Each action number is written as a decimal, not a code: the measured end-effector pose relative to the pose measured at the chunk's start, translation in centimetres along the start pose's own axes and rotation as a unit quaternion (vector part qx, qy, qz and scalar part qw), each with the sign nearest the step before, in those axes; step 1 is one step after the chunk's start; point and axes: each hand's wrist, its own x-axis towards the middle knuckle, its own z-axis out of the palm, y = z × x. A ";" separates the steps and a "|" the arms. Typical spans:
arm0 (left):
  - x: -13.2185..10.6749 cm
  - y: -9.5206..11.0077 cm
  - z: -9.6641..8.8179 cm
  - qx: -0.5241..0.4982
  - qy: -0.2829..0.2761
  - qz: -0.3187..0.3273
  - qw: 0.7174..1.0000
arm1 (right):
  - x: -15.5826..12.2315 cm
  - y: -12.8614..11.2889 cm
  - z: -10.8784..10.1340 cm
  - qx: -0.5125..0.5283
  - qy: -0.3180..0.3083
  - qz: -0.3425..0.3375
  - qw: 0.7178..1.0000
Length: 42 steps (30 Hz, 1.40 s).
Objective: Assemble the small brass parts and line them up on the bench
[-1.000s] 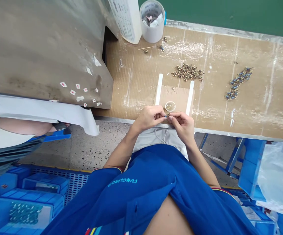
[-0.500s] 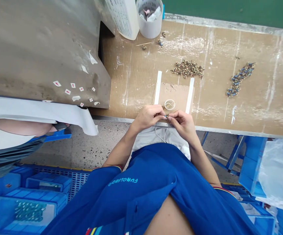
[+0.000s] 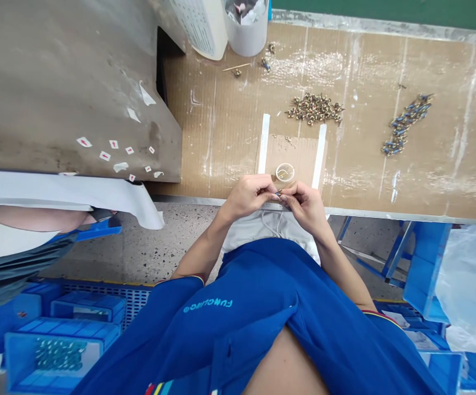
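1. The left hand [image 3: 248, 196] and right hand [image 3: 306, 207] meet just above the bench's front edge. Their fingertips [image 3: 277, 193] are pressed together, clamped on a small brass-and-blue fitting [image 3: 279, 193], which is too small to make out in detail.
2. Just ahead of the grip, a small clear ring [image 3: 284, 173] lies on the cardboard bench cover [image 3: 439, 181], between two white tape strips [image 3: 264, 144].
3. Farther ahead sits a heap of brass fittings [image 3: 314, 108]. Well to the right of the grip lies a loose band of blue-and-brass fittings [image 3: 402, 125].
4. Beyond the heap, near the bench's far edge, stands a white cup of scraps [image 3: 244, 35], with a thin wooden stick [image 3: 237, 67] and a few loose fittings [image 3: 266, 65] nearby.
5. Left of the grip stands a grey metal panel [image 3: 57, 82] dotted with small paper labels [image 3: 105, 156]. Past it, a co-worker's arm [image 3: 32, 218] shows.
6. Behind the grip, beyond the person's blue shirt [image 3: 238, 312], are blue crates [image 3: 16, 356], one holding metal parts [image 3: 59, 355]. A plastic bag [image 3: 472, 291] lies to the right.
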 end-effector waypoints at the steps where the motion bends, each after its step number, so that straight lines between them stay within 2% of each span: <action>1: 0.0 0.0 0.0 -0.007 0.002 0.002 1.000 | -0.1 0.1 0.1 0.004 0.005 -0.001 1.000; 8: 0.2 0.0 -0.3 -0.016 -0.008 0.018 1.000 | -0.3 0.1 -0.3 0.020 0.031 0.002 0.999; 13: 0.2 -0.2 -0.4 -0.002 -0.003 0.047 0.999 | -0.3 0.3 -0.2 0.033 0.040 -0.020 0.998; 22: 0.4 -0.1 -0.5 0.017 -0.028 0.044 0.998 | 0.4 0.1 -1.1 0.007 -0.042 -0.034 0.999; 28: 0.3 -0.1 -0.6 0.031 -0.033 0.023 0.999 | 0.5 0.5 -1.0 -0.019 -0.049 -0.030 0.998; 36: 0.4 0.0 -0.8 0.016 -0.034 0.020 0.999 | 0.4 0.8 -0.6 0.045 -0.013 -0.020 0.999; 42: 0.6 -0.1 -0.9 0.027 -0.033 0.052 0.998 | 0.5 0.5 -0.5 0.052 -0.002 -0.038 0.998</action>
